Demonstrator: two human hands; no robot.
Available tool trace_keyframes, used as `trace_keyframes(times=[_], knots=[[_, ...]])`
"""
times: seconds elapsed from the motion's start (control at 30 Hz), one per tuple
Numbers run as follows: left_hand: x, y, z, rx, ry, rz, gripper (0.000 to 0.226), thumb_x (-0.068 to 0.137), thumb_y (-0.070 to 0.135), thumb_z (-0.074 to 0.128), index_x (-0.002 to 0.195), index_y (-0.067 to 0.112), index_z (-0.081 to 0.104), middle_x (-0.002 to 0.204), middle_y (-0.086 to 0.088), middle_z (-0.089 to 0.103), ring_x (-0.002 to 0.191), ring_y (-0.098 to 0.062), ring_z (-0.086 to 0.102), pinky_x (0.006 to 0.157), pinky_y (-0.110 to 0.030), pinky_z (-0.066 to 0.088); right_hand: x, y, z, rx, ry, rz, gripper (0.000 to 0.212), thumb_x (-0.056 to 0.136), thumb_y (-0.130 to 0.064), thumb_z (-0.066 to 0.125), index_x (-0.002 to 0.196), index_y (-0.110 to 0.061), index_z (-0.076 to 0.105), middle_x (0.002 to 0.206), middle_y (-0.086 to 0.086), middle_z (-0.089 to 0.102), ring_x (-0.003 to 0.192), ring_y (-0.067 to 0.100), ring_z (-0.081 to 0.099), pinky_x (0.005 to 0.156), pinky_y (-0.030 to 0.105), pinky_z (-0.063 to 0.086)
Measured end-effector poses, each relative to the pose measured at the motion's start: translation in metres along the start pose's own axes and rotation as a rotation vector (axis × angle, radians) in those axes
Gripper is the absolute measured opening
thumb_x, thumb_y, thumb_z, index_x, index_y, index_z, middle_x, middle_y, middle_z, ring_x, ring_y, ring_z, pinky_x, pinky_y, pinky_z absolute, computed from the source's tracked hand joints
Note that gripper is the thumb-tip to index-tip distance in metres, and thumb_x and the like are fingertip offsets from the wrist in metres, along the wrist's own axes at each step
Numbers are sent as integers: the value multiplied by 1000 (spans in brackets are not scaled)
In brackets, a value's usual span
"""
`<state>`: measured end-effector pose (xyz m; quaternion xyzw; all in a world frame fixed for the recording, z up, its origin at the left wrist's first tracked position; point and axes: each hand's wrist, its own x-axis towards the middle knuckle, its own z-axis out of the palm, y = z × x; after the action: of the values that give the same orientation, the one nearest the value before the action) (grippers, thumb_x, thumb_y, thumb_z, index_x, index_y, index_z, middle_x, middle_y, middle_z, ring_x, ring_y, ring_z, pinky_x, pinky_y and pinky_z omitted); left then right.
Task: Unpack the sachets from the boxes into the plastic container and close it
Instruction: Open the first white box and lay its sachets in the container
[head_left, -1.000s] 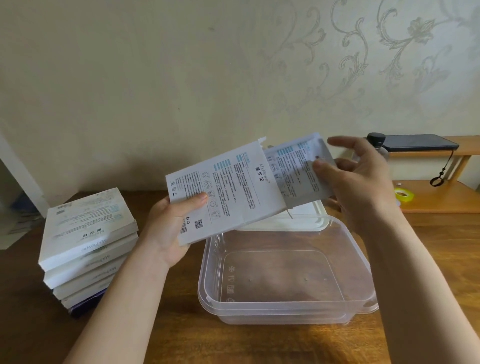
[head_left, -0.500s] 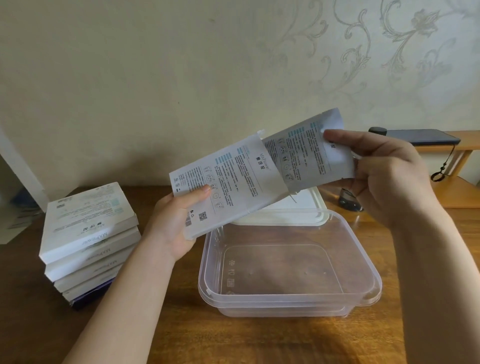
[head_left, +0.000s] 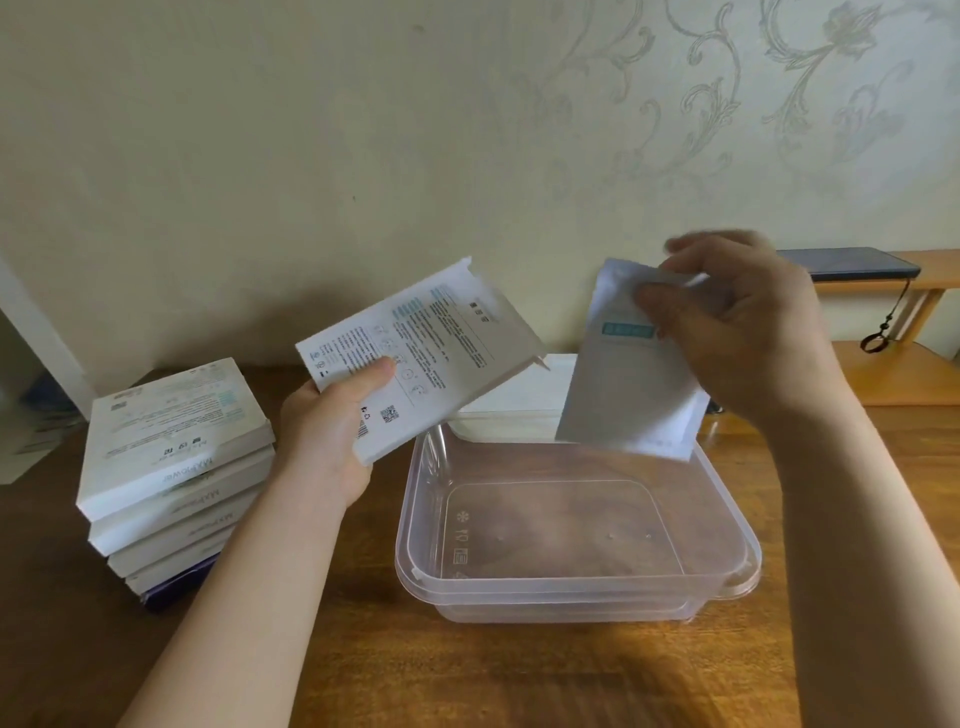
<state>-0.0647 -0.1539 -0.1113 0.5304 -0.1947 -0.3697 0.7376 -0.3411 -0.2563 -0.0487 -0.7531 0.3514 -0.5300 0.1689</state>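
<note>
Both hands are up over the table (head_left: 467, 675), each holding something. My left hand (head_left: 332, 431) grips the opened box (head_left: 421, 358) by its lower left corner, thumb pressed flat on the printed face and fingers curled behind. My right hand (head_left: 753, 338) pinches the sachets (head_left: 628, 395) at their top edge between thumb and fingers. That hand is blurred, and I cannot count the sachets.

The box's face carries blocks of small print, a few larger characters near the top, a row of round pictograms, a QR code and a barcode, all too fine to read. Its long axis runs from lower left to upper right, and the open end with its flaps points up and right, toward the sachets but apart from them.

The sachets are pale grey-white with a teal label band, its writing smeared. They hang nearly upright with the long axis vertical, and the bottom edge points down at the far right rim of the plastic container (head_left: 571, 587). Whether they touch it I cannot tell.

Raised marks on the container's clear base include a snowflake and a glass-and-fork sign. Its white lid (head_left: 519, 400) lies just behind it. A stack of boxes (head_left: 171, 467) sits at my left, the spines seeming to read "MAXPower", upside down to me.
</note>
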Motion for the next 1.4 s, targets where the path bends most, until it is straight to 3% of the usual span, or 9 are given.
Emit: trace_keyframes(times=[0.07, 0.13, 0.43, 0.57, 0.83, 1.03, 1.17, 1.27, 1.4], knots=[[-1, -1, 1, -63, 29, 21, 34, 84, 13, 80, 115, 23, 71, 105, -2, 79, 93, -22, 77, 80, -44, 62, 0, -4, 3, 22, -108, 106, 11, 88, -21, 75, 79, -21, 69, 71, -12, 66, 64, 6, 59, 57, 25, 49], [-2, -3, 3, -129, 53, 29, 36, 84, 14, 81, 117, 23, 69, 105, -2, 79, 93, -22, 77, 80, -44, 62, -1, -5, 9, -19, -229, 159, 12, 87, -21, 75, 76, -23, 71, 66, -8, 66, 59, 11, 58, 57, 28, 50], [-16, -12, 27, -259, -47, -52, 33, 88, 24, 75, 119, 20, 65, 104, -4, 79, 94, -22, 76, 72, -37, 59, -25, -17, 77, -35, -563, 327, 5, 87, -22, 69, 85, -21, 73, 78, -3, 71, 69, 14, 64, 56, 22, 45], [-19, -15, 32, -274, -61, -70, 31, 89, 25, 74, 119, 22, 66, 98, -3, 79, 81, -17, 76, 61, -30, 58, -38, -20, 97, -93, -683, 344, 6, 90, -21, 65, 90, -22, 71, 86, -2, 69, 74, 12, 63, 54, 22, 45], [-26, -16, 37, -283, 32, -2, 30, 88, 19, 77, 115, 19, 64, 95, -2, 80, 82, -18, 78, 66, -33, 60, -45, -20, 101, -514, -917, 46, 50, 86, -24, 72, 133, -29, 54, 112, 0, 53, 107, 24, 54, 84, 36, 48], [-28, -17, 36, -247, 31, 19, 30, 88, 22, 77, 115, 23, 64, 96, 0, 80, 89, -20, 77, 77, -39, 62, -54, -27, 105, -695, -921, -64, 65, 85, -27, 76, 140, -32, 42, 117, 1, 48, 109, 28, 50, 71, 37, 43], [-26, -19, 36, -234, 66, 37, 37, 87, 20, 78, 121, 17, 63, 97, -4, 79, 86, -22, 77, 72, -38, 61, -57, -36, 102, -756, -869, -113, 55, 86, -17, 73, 133, -27, 46, 109, 0, 36, 104, 25, 42, 67, 36, 41], [-26, -19, 37, -257, 69, 33, 34, 87, 16, 78, 118, 16, 65, 95, -2, 80, 84, -20, 78, 70, -37, 61, -59, -37, 99, -727, -1087, -36, 71, 82, -32, 80, 143, -29, 44, 133, -1, 47, 123, 26, 50, 93, 41, 50], [-28, -19, 37, -262, 50, 20, 36, 88, 18, 78, 121, 20, 64, 99, 0, 79, 86, -17, 77, 67, -33, 60, -64, -31, 102, -717, -1334, 45, 91, 84, -37, 78, 157, -31, 24, 161, -6, 31, 147, 21, 33, 116, 38, 33]])
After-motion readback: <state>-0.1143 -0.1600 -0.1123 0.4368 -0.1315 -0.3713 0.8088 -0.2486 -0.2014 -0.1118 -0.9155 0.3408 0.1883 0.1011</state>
